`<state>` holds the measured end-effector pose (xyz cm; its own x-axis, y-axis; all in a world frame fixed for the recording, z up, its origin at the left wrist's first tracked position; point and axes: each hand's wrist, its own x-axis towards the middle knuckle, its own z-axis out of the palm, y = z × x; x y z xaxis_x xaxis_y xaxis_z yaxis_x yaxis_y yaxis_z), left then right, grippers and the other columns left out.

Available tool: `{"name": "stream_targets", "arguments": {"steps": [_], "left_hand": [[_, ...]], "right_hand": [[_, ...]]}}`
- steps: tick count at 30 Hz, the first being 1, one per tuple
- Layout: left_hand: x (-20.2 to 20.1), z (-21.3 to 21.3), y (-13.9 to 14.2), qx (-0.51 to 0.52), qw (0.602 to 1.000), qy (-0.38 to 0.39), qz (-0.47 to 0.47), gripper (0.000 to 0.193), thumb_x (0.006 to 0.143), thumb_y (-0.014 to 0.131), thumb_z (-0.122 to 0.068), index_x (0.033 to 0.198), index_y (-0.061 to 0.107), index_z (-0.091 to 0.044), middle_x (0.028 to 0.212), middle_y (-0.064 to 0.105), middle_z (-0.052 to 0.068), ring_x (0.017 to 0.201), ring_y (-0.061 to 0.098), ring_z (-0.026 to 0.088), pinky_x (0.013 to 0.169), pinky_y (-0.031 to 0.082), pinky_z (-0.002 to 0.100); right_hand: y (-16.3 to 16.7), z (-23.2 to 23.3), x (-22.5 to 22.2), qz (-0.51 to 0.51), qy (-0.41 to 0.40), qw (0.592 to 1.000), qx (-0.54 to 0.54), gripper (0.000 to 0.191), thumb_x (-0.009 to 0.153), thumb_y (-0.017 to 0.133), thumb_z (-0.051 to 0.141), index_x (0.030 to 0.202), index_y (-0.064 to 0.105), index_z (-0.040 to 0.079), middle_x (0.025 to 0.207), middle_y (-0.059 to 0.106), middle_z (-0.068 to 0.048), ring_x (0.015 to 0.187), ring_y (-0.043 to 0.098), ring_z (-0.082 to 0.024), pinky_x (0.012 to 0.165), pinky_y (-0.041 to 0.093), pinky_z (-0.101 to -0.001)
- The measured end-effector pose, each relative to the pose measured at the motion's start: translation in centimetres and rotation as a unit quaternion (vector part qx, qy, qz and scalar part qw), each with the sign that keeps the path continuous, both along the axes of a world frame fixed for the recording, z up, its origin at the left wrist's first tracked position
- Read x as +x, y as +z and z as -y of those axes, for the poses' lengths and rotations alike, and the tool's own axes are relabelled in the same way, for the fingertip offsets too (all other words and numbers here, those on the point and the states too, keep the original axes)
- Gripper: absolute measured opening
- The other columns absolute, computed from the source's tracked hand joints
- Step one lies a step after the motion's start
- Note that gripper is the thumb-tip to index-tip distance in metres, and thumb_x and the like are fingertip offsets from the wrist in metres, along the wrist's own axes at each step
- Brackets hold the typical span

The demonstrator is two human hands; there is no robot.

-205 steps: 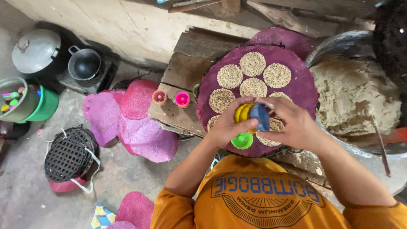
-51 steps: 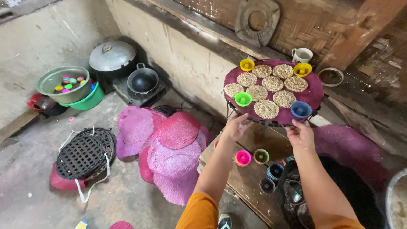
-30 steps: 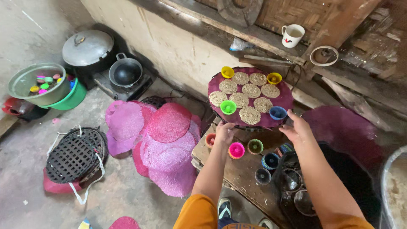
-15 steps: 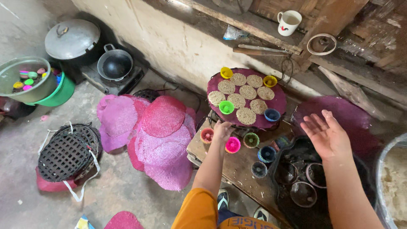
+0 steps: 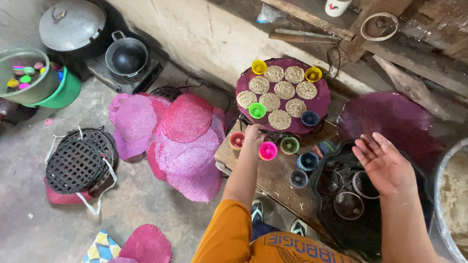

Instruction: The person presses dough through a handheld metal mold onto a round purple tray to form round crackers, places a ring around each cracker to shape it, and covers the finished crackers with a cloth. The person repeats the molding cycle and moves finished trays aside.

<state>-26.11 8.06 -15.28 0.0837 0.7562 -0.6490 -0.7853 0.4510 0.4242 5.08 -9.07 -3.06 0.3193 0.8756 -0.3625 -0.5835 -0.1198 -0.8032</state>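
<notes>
Purple tray is sitting at the counter's far edge, against the wall, w/ seven round brownish cakes on it plus small cups: two yellow, one green, one dark blue. Left hand is reaching to the tray's near rim, just beside the green cup; fingers are curled under, can't tell if they're gripping the rim. Right hand is hovering apart from the tray, palm up, fingers spread wide, holding nothing, over a dark pan w/ round moulds. More cups are standing on the counter btwn hands: red, pink, green, blue. Pink mats are lying on the floor left, near a black basket.
</notes>
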Motion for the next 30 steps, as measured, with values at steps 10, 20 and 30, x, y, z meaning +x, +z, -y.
{"name": "stream_targets", "arguments": {"steps": [10, 20, 30], "left_hand": [[1.3, 0.4, 0.6, -0.089, 0.995, -0.052, -0.013, 0.019, 0.078, 0.069, 0.0, 0.094, 0.059, 0.001, 0.087, 0.057, 0.012, 0.074, 0.057, 0.027, 0.064, 0.051, 0.043], [0.0, 1.6, 0.5, 0.054, 0.765, -0.275, -0.579, 0.036, 0.075, 0.077, -0.027, 0.089, 0.076, 0.006, 0.09, 0.074, 0.023, 0.082, 0.071, 0.036, 0.078, 0.058, 0.047], [1.5, 2.7, 1.4, 0.126, 0.565, -0.345, -0.739, 0.026, 0.088, 0.061, -0.019, 0.099, 0.079, -0.004, 0.106, 0.075, 0.02, 0.099, 0.074, 0.038, 0.084, 0.06, 0.05]], "right_hand": [[-0.6, 2.6, 0.7, -0.017, 0.025, 0.999, 0.026, 0.024, 0.107, 0.056, 0.017, 0.126, 0.064, 0.005, 0.13, 0.066, -0.015, 0.123, 0.062, -0.03, 0.115, 0.046, -0.05], [-0.6, 4.4, 1.6, -0.037, 0.009, 0.999, 0.037, 0.024, 0.109, 0.057, 0.016, 0.127, 0.065, 0.003, 0.129, 0.067, -0.016, 0.122, 0.064, -0.03, 0.115, 0.046, -0.0502], [-0.1, 5.2, 1.4, -0.022, -0.011, 0.999, 0.027, 0.023, 0.109, 0.056, 0.016, 0.125, 0.065, 0.003, 0.127, 0.067, -0.015, 0.122, 0.063, -0.03, 0.114, 0.046, -0.0491]]}}
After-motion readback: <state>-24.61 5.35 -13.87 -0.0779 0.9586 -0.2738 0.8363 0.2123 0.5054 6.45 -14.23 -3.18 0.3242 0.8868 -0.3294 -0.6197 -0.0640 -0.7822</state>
